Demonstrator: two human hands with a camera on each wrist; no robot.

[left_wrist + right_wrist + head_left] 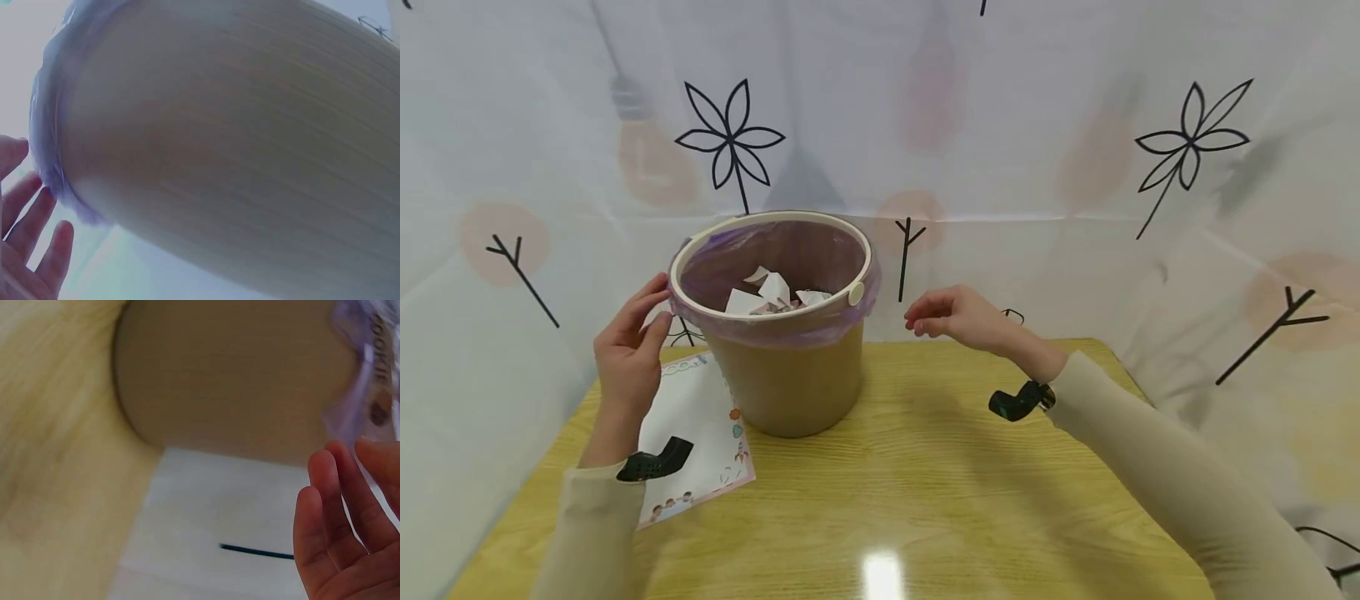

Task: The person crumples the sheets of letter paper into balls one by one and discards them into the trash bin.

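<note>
A tan trash bin (786,375) with a pale rim stands on the table, lined with a purple plastic bag (790,333) folded over its edge. Crumpled white paper pieces (773,290) lie inside it. My left hand (631,358) is at the bin's left side, fingers extended and spread, with fingertips right at the folded bag (47,131). To the right of the bin, my right hand (958,318) is raised above the table, holding nothing, its fingers loosely bent. In the right wrist view its fingers overlap the bin's lower edge, near a pale strip lettered COOKIE (379,369).
A white sheet with a decorated border (700,433) lies on the wooden table (880,500), left of the bin and partly behind it. White cloth (1000,183) printed with flowers and twigs hangs behind and at the sides. Dark wrist devices (655,460) sit on both wrists.
</note>
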